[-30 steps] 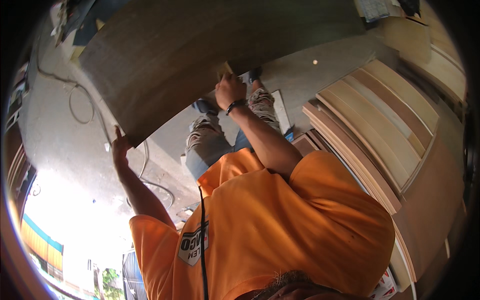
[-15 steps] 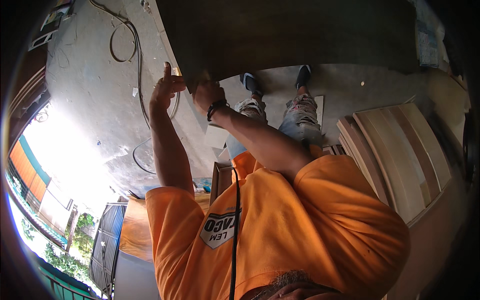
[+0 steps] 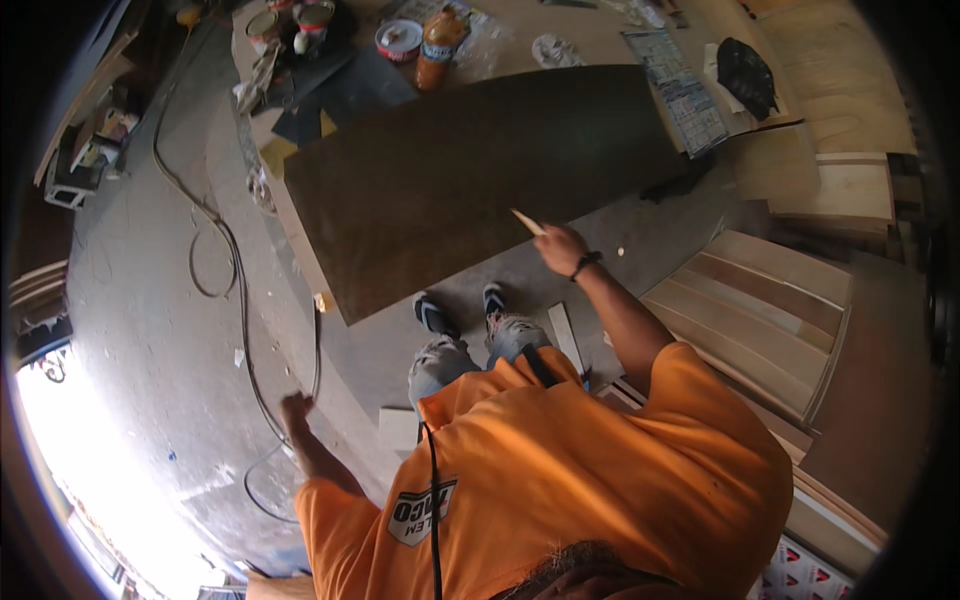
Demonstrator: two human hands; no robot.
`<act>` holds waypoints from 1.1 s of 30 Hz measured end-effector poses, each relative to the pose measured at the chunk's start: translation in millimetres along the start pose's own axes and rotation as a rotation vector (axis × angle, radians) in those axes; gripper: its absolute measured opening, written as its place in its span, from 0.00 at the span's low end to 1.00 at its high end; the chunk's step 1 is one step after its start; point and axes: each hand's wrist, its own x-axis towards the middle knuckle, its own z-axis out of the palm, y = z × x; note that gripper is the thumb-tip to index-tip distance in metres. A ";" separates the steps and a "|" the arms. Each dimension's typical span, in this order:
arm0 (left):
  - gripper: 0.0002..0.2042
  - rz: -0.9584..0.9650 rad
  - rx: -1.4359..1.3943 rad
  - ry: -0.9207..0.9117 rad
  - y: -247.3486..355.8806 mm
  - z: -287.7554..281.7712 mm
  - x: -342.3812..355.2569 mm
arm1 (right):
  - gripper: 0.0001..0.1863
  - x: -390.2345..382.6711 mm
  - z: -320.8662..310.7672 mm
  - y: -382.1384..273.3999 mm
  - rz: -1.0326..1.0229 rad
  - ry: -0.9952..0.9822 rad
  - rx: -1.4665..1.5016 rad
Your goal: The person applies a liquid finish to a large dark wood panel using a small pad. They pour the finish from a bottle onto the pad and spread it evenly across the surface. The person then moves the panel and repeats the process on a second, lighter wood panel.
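A large dark panel [image 3: 470, 190] with a curved far edge lies across the worktable in front of me. My right hand [image 3: 562, 250] is closed round a thin, pale, pointed strip [image 3: 528, 222], whose tip reaches over the panel's near edge; its material is unclear. Down at the left, well apart from the panel, my left hand [image 3: 297, 408] hangs beside a loose cable [image 3: 317, 350]. It is small and dark, with its fingers bunched or curled too indistinctly to read.
Cans [image 3: 398, 40], an orange-brown bottle [image 3: 438, 50] and dark sheets [image 3: 350, 95] crowd the table's far side. A newspaper sheet [image 3: 678, 90] lies past the panel's right end. Stacked boards [image 3: 760, 300] stand at my right; a cable [image 3: 235, 250] loops over the floor at left.
Both hands have left the panel's near left corner. My right hand has moved right with the pale strip; my left has dropped back toward me. The view now takes in the table's far side.
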 end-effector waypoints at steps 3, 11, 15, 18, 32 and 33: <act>0.14 -0.439 -1.096 -0.250 2.3 63.0 -57.6 | 0.09 -51.4 -11.8 86.3 0.256 0.059 -0.069; 0.13 -0.579 -1.241 -0.663 94.5 69.1 -153.7 | 0.23 -228.6 61.7 145.7 1.104 0.089 0.325; 0.14 -0.453 -1.154 -0.611 104.1 21.8 -105.9 | 0.22 -273.9 100.2 125.1 1.077 -0.115 0.317; 0.16 -0.343 -1.180 -0.334 114.5 -56.2 -39.5 | 0.19 -245.0 114.6 130.6 1.051 0.034 0.376; 0.14 -0.575 -1.470 0.151 245.1 -103.1 -154.0 | 0.14 261.0 -111.3 -32.1 -0.195 0.441 0.132; 0.16 -0.680 -1.486 0.168 263.0 -88.5 -184.3 | 0.16 298.9 -120.5 -27.7 -0.143 0.455 0.042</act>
